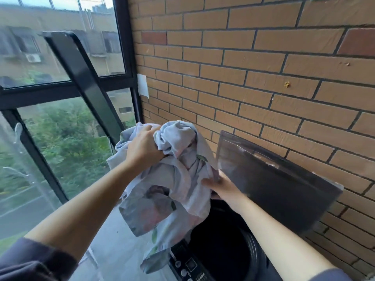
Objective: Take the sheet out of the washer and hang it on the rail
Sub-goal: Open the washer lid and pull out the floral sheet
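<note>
Balcony corner: glazed window (60, 63) w/ black frame left of the washer (257, 254), brick wall (263, 67) behind it. An open sash (81, 74) leans inward, up-left of the washer.

Left hand (142, 147) is high above the washer's left side, fingers clamped round a bunched knot of the sheet (174, 199). Sheet is mostly out. It hangs from that fist in twisted folds, tail dangling to the control panel (188, 266) at the washer's front. Can't tell if any end is in the drum (221, 240).

Right hand (221, 185) sits lower, just above the drum mouth, against the sheet's right side & by the corner of the raised lid (274, 179). It's blurred & half hidden by cloth, so can't tell if its fingers are clamped or apart. No rail I can pick out.

Risks, as I judge them:
- Sheet is twisted & prob. wet-heavy. A one-fist grip on a knot could slip, dropping cloth to the floor (113, 240) or back in the drum.
- Tail could snag on the panel or drum rim as it lifts.
- Lid stands up near the wall. A knock from the right hand could tip it shut.
- Swinging left of the washer, cloth could catch the sash.
</note>
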Motion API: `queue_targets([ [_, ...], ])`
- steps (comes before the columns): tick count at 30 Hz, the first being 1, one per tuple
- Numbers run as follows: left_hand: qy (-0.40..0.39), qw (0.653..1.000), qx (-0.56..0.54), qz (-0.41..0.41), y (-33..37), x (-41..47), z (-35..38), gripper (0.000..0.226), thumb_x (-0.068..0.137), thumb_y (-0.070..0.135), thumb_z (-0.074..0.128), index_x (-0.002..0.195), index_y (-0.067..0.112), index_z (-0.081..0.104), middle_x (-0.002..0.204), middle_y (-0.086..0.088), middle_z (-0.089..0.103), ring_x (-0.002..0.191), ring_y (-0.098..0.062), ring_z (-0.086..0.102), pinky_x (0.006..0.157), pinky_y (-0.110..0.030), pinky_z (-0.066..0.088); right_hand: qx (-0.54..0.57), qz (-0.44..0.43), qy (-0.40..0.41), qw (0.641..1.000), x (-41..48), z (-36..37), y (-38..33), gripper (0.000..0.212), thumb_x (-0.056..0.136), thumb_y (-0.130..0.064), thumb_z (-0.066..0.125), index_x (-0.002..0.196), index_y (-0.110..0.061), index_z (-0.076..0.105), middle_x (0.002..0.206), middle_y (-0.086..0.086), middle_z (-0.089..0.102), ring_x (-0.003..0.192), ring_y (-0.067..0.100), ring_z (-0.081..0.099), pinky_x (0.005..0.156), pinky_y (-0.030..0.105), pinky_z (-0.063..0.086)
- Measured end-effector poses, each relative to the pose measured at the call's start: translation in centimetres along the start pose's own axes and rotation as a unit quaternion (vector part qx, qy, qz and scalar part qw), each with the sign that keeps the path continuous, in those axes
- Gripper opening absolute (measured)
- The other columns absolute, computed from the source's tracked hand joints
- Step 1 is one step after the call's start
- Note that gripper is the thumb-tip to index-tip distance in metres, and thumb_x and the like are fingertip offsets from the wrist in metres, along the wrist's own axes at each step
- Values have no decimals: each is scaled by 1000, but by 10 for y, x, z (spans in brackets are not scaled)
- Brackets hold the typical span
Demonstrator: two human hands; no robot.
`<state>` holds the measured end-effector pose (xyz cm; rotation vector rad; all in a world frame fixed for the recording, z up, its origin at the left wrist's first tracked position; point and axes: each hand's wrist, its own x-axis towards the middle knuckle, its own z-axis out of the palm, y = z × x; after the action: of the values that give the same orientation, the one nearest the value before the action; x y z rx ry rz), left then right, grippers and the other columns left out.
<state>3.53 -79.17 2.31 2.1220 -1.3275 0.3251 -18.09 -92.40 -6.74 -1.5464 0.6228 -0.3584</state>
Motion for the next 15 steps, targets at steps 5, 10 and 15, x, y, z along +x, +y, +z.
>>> queue_targets([
  [5,36,998,-28,-35,-20,-30,-40,37,61,50,50,79,19,59,76,11,52,90,-22,48,73,-33,40,32,-49,-20,998,15,44,-29,27,86,-21,68,113,-25,63,100,-2,72,90,16,69,75,30,57],
  [10,54,993,-46,-98,-45,-62,-80,34,53,57,44,67,26,48,66,12,44,81,-25,51,72,-36,45,-127,-79,-49,988,24,107,-62,31,65,-46,76,91,-34,64,94,-10,69,88,8,64,77,30,55],
  [15,79,977,-81,-181,-84,-92,-127,29,53,51,52,66,25,57,80,-5,61,79,-22,58,68,-33,49,-117,-145,-28,982,38,170,-81,5,82,-20,64,79,-17,68,78,0,65,80,16,59,67,31,48],
])
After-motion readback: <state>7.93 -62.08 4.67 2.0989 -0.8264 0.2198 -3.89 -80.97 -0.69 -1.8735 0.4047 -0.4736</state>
